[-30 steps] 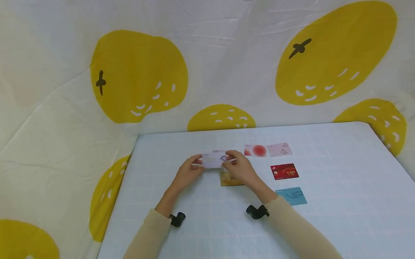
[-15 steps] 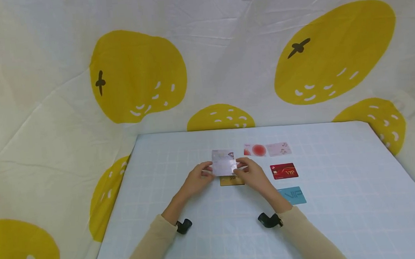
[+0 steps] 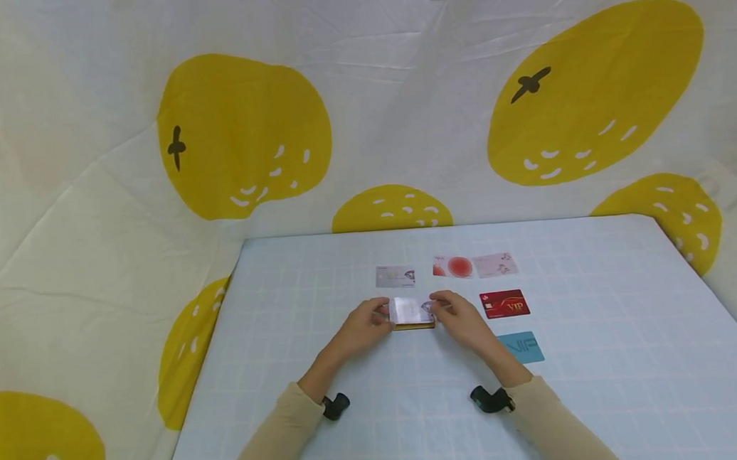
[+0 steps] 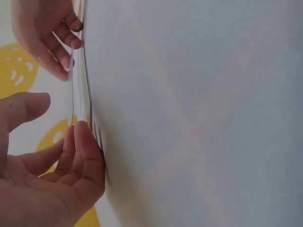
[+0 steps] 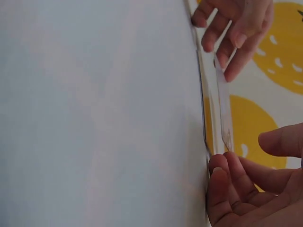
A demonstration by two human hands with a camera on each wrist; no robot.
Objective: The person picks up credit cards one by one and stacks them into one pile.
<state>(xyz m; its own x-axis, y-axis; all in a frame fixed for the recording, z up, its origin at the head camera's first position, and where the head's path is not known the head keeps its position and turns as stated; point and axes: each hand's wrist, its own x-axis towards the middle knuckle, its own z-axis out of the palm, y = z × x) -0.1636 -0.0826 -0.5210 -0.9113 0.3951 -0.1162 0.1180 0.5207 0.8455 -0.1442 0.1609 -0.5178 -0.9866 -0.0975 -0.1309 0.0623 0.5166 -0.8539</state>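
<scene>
My left hand and right hand hold a pale silver card by its two short ends. It overlaps a gold card, of which only the front strip shows in the head view. Seen from the right wrist, the silver card appears as a thin sheet close over the table, its near end at my right fingertips. In the left wrist view my left fingertips bunch at a card's edge, the thumb standing apart. Behind the hands lies a second silver card with a similar dark emblem.
To the back right lie a white card with a red circle and a pink card. Below them are a red VIP card and a blue VIP card, partly behind my right forearm. A patterned cloth hangs behind the table.
Both hands have carried the silver card towards me, from over the second silver card to over the gold card. The second silver card now lies uncovered, and the gold one is mostly hidden.
</scene>
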